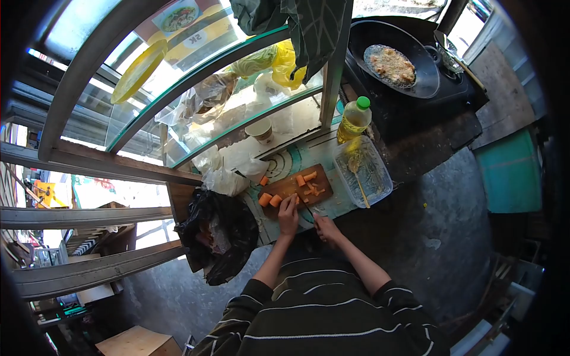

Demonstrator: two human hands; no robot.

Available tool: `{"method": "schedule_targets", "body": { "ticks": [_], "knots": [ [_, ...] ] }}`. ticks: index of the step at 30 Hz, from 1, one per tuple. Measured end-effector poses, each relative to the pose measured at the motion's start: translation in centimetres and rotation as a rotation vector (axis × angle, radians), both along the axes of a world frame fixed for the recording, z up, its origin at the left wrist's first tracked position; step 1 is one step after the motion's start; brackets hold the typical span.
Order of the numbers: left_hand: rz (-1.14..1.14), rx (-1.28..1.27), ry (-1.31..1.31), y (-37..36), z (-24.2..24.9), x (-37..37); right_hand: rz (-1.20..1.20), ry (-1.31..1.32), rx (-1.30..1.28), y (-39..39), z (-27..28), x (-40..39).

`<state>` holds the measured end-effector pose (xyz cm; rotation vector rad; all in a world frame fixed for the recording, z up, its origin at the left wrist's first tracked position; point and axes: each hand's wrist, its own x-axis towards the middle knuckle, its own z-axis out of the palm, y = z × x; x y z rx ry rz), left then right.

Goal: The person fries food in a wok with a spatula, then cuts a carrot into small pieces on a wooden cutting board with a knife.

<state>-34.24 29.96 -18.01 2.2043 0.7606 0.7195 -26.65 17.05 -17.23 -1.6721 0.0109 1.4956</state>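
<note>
A brown wooden cutting board (287, 186) lies on the counter in front of me. My left hand (288, 218) is closed at its lower edge, fingertips pressed onto a small carrot piece (296, 199). My right hand (326, 228) grips a knife (307, 207) by its handle, the dark blade angled towards the board beside my left fingertips. Thick carrot chunks (265, 200) sit at the board's left end, and another lies near its upper left edge. Smaller cut carrot pieces (313, 189) are spread over the right part.
Right of the board stands a clear plastic container (380, 178) with a spoon, then an oil bottle (354, 120) with a green cap. Food fries in a black wok (380, 35) on the stove. A black plastic bag (237, 222) is at left; a glass display case (219, 139) rises behind.
</note>
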Motion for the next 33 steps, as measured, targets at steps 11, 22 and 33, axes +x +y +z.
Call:
{"method": "schedule_targets", "body": {
  "ticks": [11, 22, 33],
  "knots": [
    [0.019, -0.001, -0.056, -0.2, 0.4, 0.1, -0.051, -0.208, 0.143, 0.9, 1.1, -0.8],
    [0.096, -0.008, 0.006, 0.0, 0.0, 0.1, 0.089, -0.550, 0.115, 0.6, -1.0, -1.3],
    [0.071, 0.039, -0.001, -0.1, 0.3, -0.1, 0.299, -0.829, -0.147, 0.7, 2.2, -0.2]
  ]
}}
